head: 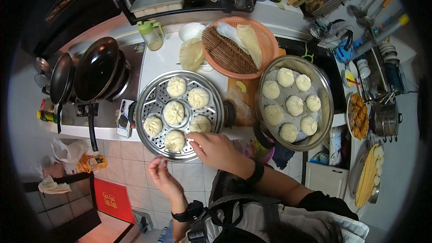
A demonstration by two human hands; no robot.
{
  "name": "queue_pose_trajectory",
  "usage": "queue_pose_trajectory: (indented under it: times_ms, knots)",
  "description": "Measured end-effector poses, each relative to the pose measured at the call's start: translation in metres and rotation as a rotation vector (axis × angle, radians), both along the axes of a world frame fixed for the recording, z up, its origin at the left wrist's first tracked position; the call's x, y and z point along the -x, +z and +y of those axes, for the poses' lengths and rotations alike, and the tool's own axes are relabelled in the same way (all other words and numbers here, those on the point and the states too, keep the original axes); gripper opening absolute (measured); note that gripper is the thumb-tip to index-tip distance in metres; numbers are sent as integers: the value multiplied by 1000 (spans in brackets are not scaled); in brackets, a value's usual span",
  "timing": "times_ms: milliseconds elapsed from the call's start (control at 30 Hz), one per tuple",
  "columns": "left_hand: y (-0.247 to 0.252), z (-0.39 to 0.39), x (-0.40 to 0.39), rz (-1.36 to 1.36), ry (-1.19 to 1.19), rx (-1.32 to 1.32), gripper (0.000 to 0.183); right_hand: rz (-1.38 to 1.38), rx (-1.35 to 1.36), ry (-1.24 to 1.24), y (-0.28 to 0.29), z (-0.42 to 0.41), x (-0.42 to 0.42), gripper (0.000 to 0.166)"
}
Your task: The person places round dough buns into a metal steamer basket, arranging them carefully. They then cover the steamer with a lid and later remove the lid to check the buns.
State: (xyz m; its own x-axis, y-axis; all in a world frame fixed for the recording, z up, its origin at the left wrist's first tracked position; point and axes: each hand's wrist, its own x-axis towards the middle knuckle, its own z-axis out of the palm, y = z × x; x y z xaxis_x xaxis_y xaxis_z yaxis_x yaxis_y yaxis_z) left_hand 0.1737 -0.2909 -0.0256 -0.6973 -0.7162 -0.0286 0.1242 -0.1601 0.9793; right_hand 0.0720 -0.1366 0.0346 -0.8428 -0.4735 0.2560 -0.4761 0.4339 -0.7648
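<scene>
A steel steamer tray [158, 148] with perforations stands before me on the counter, holding several pleated white buns. My right hand [216, 150] reaches over its front right rim. Its fingertips are close to the front bun [174, 140], and the hand partly covers the bun behind it [200, 124]. Whether the fingers touch either bun is unclear. My left hand [165, 177] hovers in front of the tray's near rim, fingers curled and thumb raised, with nothing visible in it. To the right, a deep steel pot [325, 121] holds several more buns on a pale liner.
Behind the tray sits an orange plastic basket [270, 40] with a brown slatted mat [226, 49]. A wooden board [251, 91] lies between tray and pot. At left are a phone [125, 118] and a black wok [98, 69] on the stove. An oil jug [151, 37] stands behind.
</scene>
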Motion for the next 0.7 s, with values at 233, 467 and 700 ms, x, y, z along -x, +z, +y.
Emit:
queue_pose_trajectory:
  times_ms: [233,467,700]
  knots:
    - [-9,60,-5,-143,-686,33,16,-374,-280,-464,-106,82,-22,50]
    - [-15,71,-16,-295,-778,-86,18,-159,-427,-850,-229,76,59,70]
    - [-26,52,-39,-340,-623,-61,18,-395,-623,-907,-221,78,71,29]
